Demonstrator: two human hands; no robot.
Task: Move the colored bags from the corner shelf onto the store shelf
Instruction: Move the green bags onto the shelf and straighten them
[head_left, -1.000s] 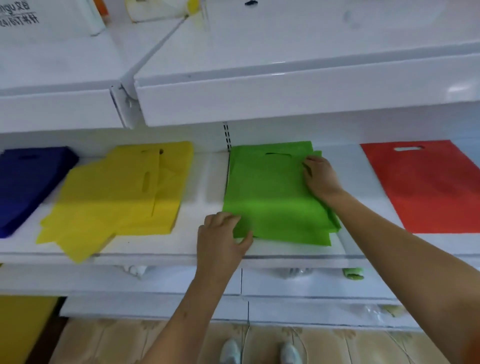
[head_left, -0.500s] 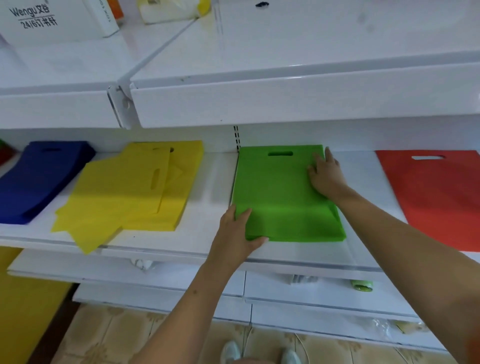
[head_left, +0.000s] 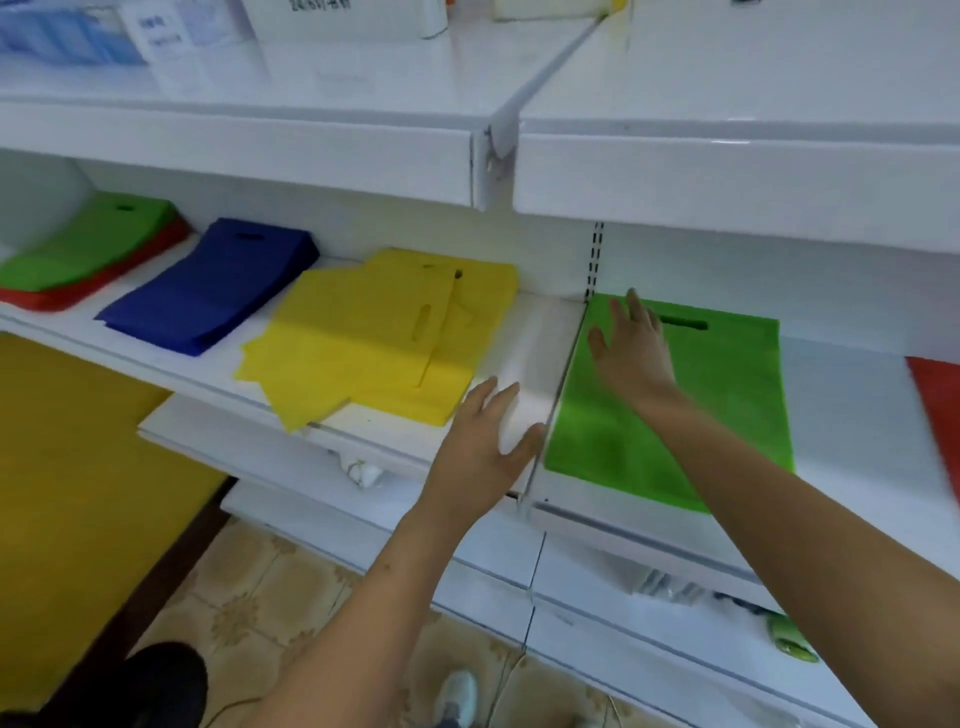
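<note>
The scene is brightly and evenly lit from above, so the white shelves (head_left: 530, 332) nearly wash out, with a soft glare patch on the bare shelf beside the left hand (head_left: 478, 441) and shade under the upper shelf (head_left: 727, 171). Motion blur smears the whole frame, most strongly on the right hand (head_left: 631, 348), whose fingers (head_left: 618, 317) look streaked, and on the red bag (head_left: 940, 415) at the right edge. Wide-angle distortion bends the shelf edges toward the corners, and the labels on the top shelf are too soft to read.
</note>
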